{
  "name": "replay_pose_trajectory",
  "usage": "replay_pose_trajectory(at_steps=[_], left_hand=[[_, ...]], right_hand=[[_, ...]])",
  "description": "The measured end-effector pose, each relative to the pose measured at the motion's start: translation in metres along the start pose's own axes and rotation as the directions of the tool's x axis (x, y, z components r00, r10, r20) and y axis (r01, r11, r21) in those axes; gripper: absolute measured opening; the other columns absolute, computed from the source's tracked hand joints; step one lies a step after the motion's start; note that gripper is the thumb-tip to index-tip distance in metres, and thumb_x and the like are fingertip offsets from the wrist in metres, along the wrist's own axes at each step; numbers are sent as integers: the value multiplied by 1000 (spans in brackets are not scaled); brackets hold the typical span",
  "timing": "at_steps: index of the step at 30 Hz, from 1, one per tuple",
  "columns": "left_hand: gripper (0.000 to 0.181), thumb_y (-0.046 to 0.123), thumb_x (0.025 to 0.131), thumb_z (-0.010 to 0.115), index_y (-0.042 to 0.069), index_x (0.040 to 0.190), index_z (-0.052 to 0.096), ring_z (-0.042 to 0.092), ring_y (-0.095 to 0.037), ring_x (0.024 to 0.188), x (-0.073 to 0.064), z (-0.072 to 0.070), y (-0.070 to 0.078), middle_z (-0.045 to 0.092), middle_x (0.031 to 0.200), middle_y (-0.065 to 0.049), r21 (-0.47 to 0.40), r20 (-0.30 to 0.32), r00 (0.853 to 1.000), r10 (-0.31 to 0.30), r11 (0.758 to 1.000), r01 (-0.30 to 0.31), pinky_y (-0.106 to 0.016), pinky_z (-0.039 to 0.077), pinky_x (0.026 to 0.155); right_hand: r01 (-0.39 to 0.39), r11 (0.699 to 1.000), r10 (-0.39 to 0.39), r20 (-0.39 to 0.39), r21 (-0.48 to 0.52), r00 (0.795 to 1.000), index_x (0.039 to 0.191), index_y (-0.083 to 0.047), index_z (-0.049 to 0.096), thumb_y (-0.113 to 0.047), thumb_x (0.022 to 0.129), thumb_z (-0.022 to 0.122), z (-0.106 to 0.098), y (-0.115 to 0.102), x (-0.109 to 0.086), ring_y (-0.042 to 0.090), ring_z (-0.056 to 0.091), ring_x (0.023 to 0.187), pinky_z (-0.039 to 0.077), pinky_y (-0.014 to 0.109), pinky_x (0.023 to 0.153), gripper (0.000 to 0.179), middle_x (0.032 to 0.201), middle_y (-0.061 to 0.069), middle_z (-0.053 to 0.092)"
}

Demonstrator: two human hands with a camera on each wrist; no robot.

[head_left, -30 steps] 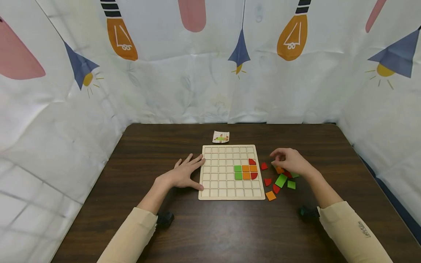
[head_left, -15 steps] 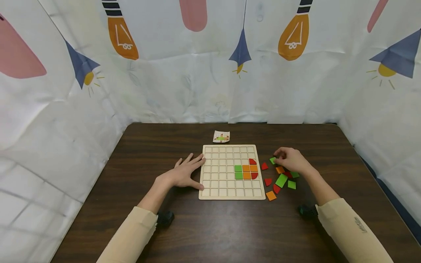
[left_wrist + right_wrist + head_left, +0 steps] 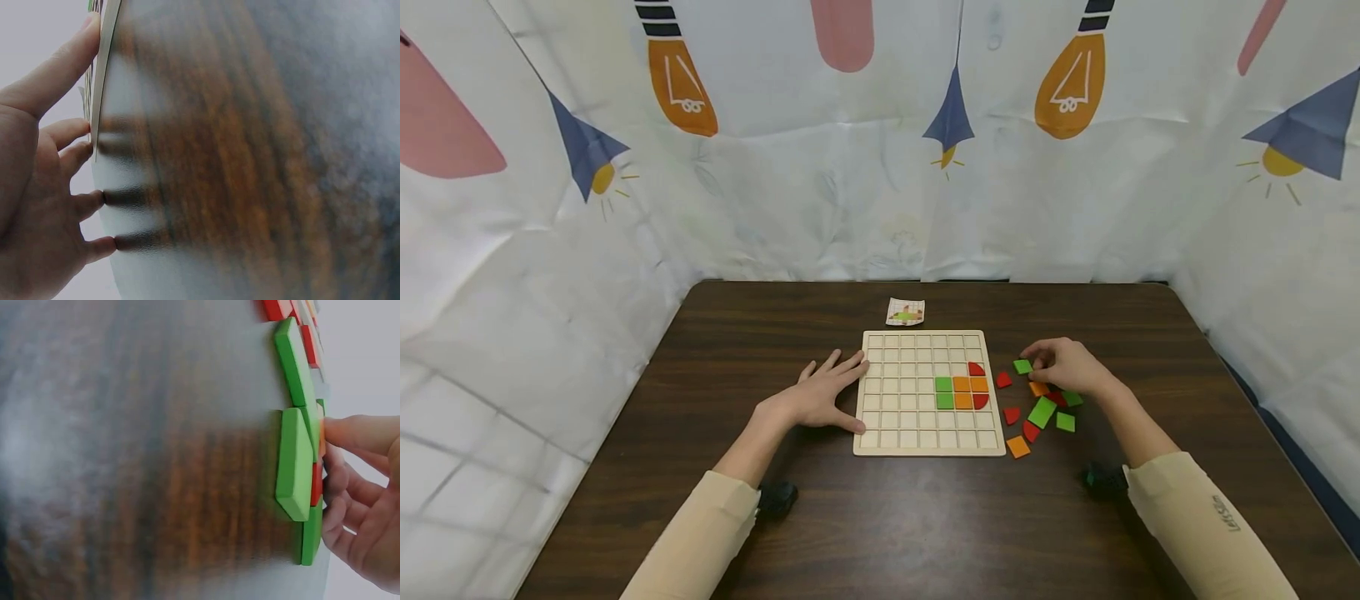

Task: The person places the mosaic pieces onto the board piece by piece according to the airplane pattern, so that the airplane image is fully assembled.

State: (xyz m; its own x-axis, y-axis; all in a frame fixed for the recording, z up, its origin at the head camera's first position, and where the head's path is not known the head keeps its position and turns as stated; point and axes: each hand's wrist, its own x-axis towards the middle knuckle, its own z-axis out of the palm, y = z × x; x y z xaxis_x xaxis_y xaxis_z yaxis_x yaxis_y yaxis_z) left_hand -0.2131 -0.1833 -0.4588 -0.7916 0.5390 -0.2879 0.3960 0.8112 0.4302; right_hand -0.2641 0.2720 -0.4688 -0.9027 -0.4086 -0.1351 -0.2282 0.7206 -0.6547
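A pale wooden grid board (image 3: 895, 425) lies on the table. Green square tiles (image 3: 943, 392), orange square tiles (image 3: 962, 392) and red quarter-round tiles (image 3: 980, 401) sit in cells at its right side. My left hand (image 3: 812, 398) spreads its fingers along the board's left edge, thumb on the near corner area. To the right of the board, my right hand (image 3: 1063, 367) has its index finger and thumb at opposite edges of a loose green square tile (image 3: 1022, 367), pinching it. In the right wrist view its fingers are partly hidden behind other tiles.
Loose tiles lie right of the board, among them an orange square (image 3: 1018, 447), a larger-looking green tile (image 3: 1042, 412), a red piece (image 3: 1011, 415) and another green square (image 3: 1065, 422). A small pattern card (image 3: 906, 312) lies beyond the board. A printed curtain surrounds the table.
My right hand has drawn back slightly, then shifted a little left, and the green tile at its fingertips has come into sight and turned slightly. My left hand stays put.
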Motion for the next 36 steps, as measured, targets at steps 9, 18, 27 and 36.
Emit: replay_pose_trajectory(at_steps=[9, 18, 27, 36], left_hand=[[109, 59, 85, 78, 16, 167, 19, -5, -40, 155, 0, 0, 0, 5, 172, -6, 4, 2, 1000, 3, 1000, -3, -70, 0, 117], [109, 57, 85, 79, 15, 167, 19, -5, -41, 155, 1, 0, 1, 5, 172, -7, -8, 2, 1000, 0, 1000, 0, -70, -1, 117], [109, 58, 86, 78, 17, 167, 18, -7, -38, 155, -1, 1, 0, 4, 172, -5, -4, 8, 1000, -7, 1000, 7, -68, -2, 117], [114, 56, 82, 83, 16, 167, 18, -7, -39, 155, 0, 1, -1, 4, 172, -5, -41, 8, 1000, 8, 999, -7, -69, -4, 117]], right_hand=[[2, 1000, -2, -28, -8, 1000, 118, 2, 68, -10, 95, 71, 2, 0, -2, 20, 60, 71, 50, 36, 65, 26, 85, 3, 66], [5, 1000, -4, -57, 17, 998, 123, 1, 65, -13, 98, 70, 1, -4, -5, 20, 65, 77, 54, 38, 69, 29, 92, 6, 70], [41, 999, -38, -88, 28, 995, 122, 1, 68, -13, 96, 72, 7, -17, -4, 19, 65, 79, 54, 36, 69, 30, 95, 5, 71], [83, 994, -78, -70, 65, 995, 122, -3, 70, -15, 97, 73, 25, -34, -2, 19, 62, 74, 52, 34, 64, 28, 93, 2, 70]])
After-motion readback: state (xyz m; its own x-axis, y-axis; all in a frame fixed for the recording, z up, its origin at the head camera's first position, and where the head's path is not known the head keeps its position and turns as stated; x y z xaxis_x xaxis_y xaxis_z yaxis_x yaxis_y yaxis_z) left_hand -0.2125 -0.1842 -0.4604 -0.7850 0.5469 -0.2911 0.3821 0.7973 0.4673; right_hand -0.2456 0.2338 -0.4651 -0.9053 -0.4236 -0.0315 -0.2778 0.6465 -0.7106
